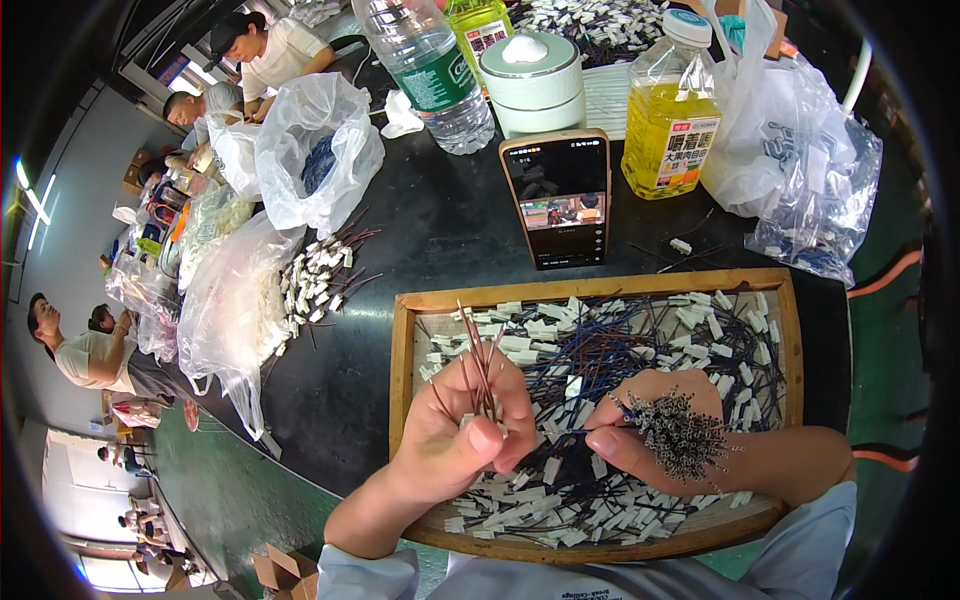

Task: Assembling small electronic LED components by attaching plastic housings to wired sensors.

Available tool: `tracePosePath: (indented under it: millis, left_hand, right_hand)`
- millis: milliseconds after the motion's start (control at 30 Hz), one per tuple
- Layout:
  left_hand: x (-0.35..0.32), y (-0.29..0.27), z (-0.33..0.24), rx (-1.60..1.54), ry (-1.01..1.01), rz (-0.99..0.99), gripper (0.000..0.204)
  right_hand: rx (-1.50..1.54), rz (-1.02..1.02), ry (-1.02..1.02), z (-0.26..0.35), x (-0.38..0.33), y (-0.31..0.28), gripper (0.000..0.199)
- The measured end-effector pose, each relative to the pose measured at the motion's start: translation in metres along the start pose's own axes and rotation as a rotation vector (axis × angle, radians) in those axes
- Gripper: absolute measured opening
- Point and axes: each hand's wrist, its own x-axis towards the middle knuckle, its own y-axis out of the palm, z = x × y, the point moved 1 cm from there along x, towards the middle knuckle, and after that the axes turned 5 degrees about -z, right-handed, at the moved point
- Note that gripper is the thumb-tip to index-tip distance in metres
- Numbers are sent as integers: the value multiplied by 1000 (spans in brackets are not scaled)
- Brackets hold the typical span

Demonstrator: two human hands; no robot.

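Note:
My left hand [440, 455] is closed around a small bunch of brown wires [482, 375]. White connectors on them show between the thumb and fingers. My right hand [640, 466] has a thick bundle of dark wires [688, 438] in it, their metal ends facing up. Its thumb and forefinger pinch together, and a dark blue wire [572, 432] sticks out from their tips towards the left hand. Both hands are over a wood-framed tray [402, 350], which holds many white connectors [520, 350] with blue and brown wires.
Behind the tray a phone [556, 215] stands upright before a pale green lidded cup [532, 90]. Bottles [672, 125] and plastic bags [325, 150] stand around it on the black table [440, 210]. A connector pile [318, 275] lies at left. Other people [270, 55] sit farther off.

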Motion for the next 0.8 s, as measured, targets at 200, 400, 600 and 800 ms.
tracePosePath:
  millis: [200,400,600,800]
  left_hand:
    - [-3,1,1,21,-25,7,39]
    - [-4,2,2,109,51,24,28]
    - [-10,8,-4,401,103,-52,17]
    - [-8,13,-2,741,303,61,19]
  right_hand:
    - [62,45,-81,-5,-2,-1,25]
    - [31,74,-137,-7,-2,0,27]
    - [54,82,-119,-6,-4,-3,28]
    - [89,157,-69,-10,-6,-3,28]
